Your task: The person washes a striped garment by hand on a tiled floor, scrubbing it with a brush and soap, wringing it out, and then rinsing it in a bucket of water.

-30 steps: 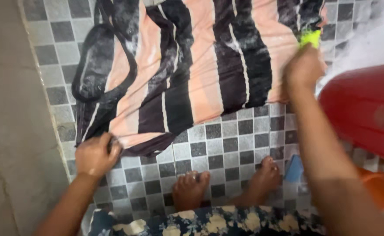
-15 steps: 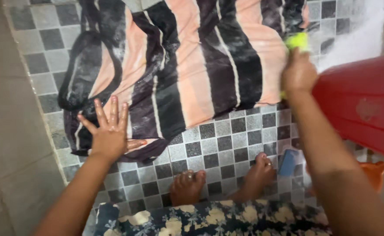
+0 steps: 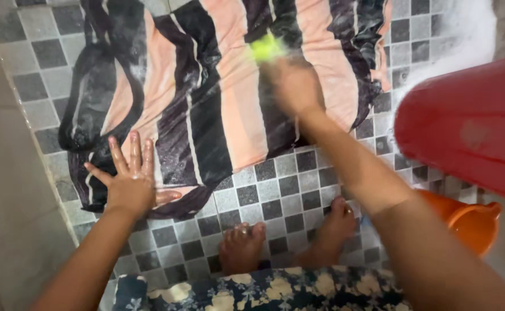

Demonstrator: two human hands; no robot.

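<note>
Striped cloth [image 3: 229, 92], peach and dark bands, lies spread flat and soapy on the checkered tile floor [image 3: 275, 196], its near edge just ahead of the person's bare feet [image 3: 281, 242]. Left hand [image 3: 128, 184] rests palm-down on the cloth's near left corner, fingers [image 3: 131, 152] splayed and released, gripping nothing; it acts as an anchor only. Right hand [image 3: 295, 86] is out over the middle of the cloth, fingers clenched around a yellow-green scrub brush [image 3: 267, 47]; hand and brush are motion-blurred, so exact bristle contact cannot be read, though the brush sits on or just above a dark band. Red tub [image 3: 465, 126] stands at the right, near the cloth's right edge, with an orange vessel [image 3: 471, 222] beside and partly beneath it in view; white suds [image 3: 465, 34] spread over the tiles at upper right. Judgement on the scrubbing in hand: strokes are best run along the stripes and away from the anchoring palm, so the fabric is pulled taut rather than bunched. The left palm seems well placed for the near corner but far from the brush; the folded, wrinkled left portion would likely ruck up if brushed toward it. Pressure should stay even and the brush flat to the weave. Risk noted: wet soapy tile under bare feet, and a long reach forward, make balance the weak point.
</note>
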